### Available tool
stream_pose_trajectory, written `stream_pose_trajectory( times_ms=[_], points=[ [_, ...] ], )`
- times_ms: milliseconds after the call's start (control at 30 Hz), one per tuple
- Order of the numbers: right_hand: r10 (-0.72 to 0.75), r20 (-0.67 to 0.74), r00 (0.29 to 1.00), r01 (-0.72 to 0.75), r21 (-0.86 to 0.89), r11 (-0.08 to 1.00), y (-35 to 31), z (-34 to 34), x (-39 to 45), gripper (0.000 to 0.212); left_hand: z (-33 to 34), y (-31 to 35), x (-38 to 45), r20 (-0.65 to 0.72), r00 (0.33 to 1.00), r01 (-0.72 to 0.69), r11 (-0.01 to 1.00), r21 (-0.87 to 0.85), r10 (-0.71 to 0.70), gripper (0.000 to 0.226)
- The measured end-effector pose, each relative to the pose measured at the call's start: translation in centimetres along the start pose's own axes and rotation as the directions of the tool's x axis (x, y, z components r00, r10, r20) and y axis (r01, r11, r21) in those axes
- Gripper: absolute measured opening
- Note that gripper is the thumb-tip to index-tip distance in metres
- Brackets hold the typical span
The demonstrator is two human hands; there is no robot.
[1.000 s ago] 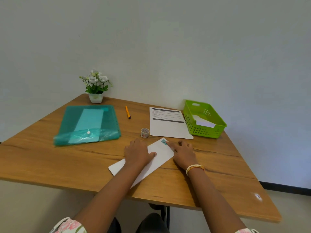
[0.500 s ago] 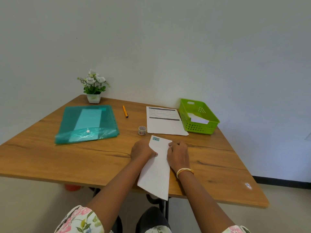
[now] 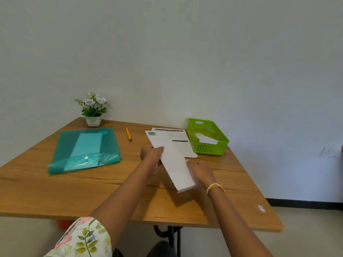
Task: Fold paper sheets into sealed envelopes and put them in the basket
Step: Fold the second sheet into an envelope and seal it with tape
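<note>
A long white envelope [image 3: 171, 160] with a small teal stamp at its far corner is lifted off the wooden table [image 3: 55, 191], tilted lengthways away from me. My left hand [image 3: 151, 153] grips its left edge near the far end. My right hand [image 3: 199, 172] holds its right edge nearer to me. The green plastic basket [image 3: 222, 145] stands at the back right with a white envelope [image 3: 207, 140] inside. A printed paper sheet [image 3: 182, 143] lies flat beside the basket, partly hidden behind the held envelope.
A teal plastic document folder [image 3: 85, 151] lies at the left. An orange pen [image 3: 128, 134] lies behind the middle. A small potted plant [image 3: 93, 110] stands at the back corner by the wall. The tape roll is hidden.
The envelope lay flat under both hands a second ago; it was turned lengthways and is now lifted off the table and moved farther back, with both hands gripping its edges.
</note>
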State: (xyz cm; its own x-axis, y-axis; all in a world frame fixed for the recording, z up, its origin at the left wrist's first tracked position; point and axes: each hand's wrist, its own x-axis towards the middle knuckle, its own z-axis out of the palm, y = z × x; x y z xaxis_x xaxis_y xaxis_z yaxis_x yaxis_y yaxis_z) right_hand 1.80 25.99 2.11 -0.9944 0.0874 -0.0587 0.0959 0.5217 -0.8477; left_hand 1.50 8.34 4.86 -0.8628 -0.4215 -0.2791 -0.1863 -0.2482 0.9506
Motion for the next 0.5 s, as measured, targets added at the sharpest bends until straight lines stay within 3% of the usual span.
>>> stream_pose_trajectory(
  times_ms=[133, 200, 267, 367, 500],
  points=[
    [0.161, 0.128, 0.979, -0.198, 0.377, 0.905, -1.4, -1.6, 0.3, 0.010, 2.0, 2.0, -0.1, 0.020, 0.999, 0.031, 0.995, -0.097, -0.029, 0.033],
    [0.146, 0.109, 0.983, -0.181, 0.491, 0.852, -1.6, -2.1, 0.8, 0.011, 3.2, 2.8, -0.4, 0.101, 0.995, 0.026, 0.995, -0.100, -0.016, 0.027],
    [0.121, 0.062, 0.991, -0.135, 0.555, 0.821, -1.9, -2.8, 1.3, 0.014, 4.2, 3.1, -0.9, 0.232, 0.973, 0.023, 0.997, -0.080, -0.003, 0.022],
    [0.140, -0.050, 0.989, -0.079, 0.620, 0.781, -2.6, -3.8, 2.8, 0.011, 5.5, 3.1, -1.7, 0.412, 0.911, -0.015, 1.000, 0.007, 0.011, 0.032],
    [0.185, -0.147, 0.972, -0.047, 0.646, 0.762, -3.5, -5.0, 4.8, 0.007, 7.5, 2.5, -2.0, 0.498, 0.864, -0.116, 0.992, 0.055, 0.074, 0.049]
  ],
)
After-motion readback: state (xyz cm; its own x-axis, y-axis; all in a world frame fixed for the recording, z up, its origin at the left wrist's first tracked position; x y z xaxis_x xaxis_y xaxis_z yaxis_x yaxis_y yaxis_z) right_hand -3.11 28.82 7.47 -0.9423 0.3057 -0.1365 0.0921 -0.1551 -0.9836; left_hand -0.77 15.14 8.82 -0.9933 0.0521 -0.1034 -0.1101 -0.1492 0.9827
